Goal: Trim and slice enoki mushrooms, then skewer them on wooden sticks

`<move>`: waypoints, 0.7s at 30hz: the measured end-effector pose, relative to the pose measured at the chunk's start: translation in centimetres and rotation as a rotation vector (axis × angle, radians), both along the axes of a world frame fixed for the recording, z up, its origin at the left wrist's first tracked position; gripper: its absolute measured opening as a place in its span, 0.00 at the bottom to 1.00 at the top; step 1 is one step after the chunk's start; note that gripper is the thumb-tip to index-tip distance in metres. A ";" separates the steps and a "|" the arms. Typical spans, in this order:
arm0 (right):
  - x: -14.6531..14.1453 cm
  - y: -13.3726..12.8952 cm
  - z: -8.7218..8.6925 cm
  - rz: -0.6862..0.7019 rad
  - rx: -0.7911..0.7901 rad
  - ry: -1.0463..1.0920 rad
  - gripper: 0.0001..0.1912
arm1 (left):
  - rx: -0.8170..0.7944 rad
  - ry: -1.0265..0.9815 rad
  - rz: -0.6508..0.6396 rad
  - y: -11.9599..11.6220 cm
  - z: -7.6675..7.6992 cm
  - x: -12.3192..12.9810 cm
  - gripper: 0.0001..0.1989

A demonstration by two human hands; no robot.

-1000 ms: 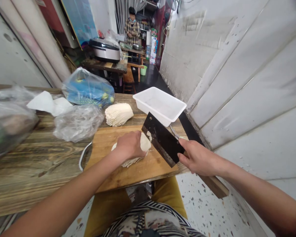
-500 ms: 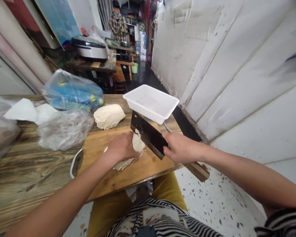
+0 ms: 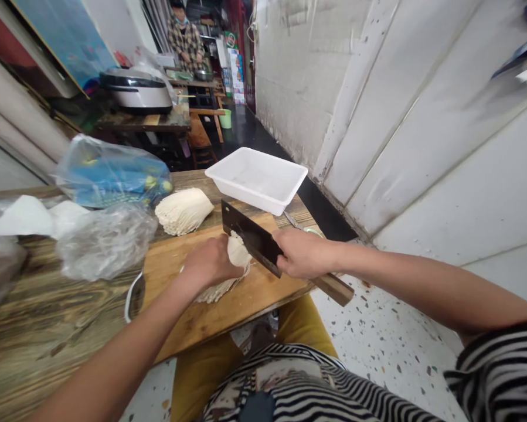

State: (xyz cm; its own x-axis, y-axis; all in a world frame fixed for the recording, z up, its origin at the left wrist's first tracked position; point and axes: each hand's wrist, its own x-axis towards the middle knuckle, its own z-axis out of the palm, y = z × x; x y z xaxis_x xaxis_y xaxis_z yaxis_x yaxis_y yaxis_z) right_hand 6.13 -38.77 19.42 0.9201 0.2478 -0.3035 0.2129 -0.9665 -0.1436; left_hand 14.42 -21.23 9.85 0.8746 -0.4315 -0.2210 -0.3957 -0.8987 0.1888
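Enoki mushrooms (image 3: 219, 295) lie in a flattened bunch on a wooden cutting board (image 3: 193, 319), their pale root end bulging up right beside the cleaver (image 3: 250, 240); the left hand (image 3: 210, 264) is curled over the top and bears down, a hold that seems meant to pin the bunch so it cannot slide. The right hand (image 3: 302, 253) is closed around the cleaver's wooden handle (image 3: 333, 288), gripping right up against the blade, probably for tighter control; the dark blade stands tilted, its edge down at the side of the bunch — close to the left hand, though not visibly touching it. A second, whole bunch of mushrooms (image 3: 184, 211) sits just past the board, within easy reach; a white plastic tray (image 3: 257, 179) rests at the far end of the wooden surface (image 3: 34, 305), with what looks like scissors (image 3: 292, 220) just to its right. Clear plastic bags (image 3: 107, 243), a blue-filled bag (image 3: 111, 179) and white paper (image 3: 23, 217) are heaped to the left, off the board; far down the passage, a person in a plaid shirt (image 3: 184, 41) stands beyond a rice cooker (image 3: 135, 91) — well apart from these hands.
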 end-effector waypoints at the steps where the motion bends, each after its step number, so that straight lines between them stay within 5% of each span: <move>1: 0.0 0.1 0.0 -0.005 0.003 0.005 0.15 | -0.001 0.009 0.002 0.0 0.1 0.0 0.35; 21: -0.1 0.6 -1.1 0.003 0.003 0.041 0.18 | 0.023 0.034 -0.009 -0.2 0.2 0.2 0.37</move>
State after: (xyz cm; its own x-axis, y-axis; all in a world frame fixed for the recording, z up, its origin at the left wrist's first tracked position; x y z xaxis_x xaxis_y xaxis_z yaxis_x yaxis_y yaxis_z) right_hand 6.03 -38.15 18.31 0.9064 0.2509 -0.3399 0.2093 -0.9655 -0.1547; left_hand 14.61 -21.48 10.09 0.8626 -0.4337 -0.2603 -0.3975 -0.8995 0.1816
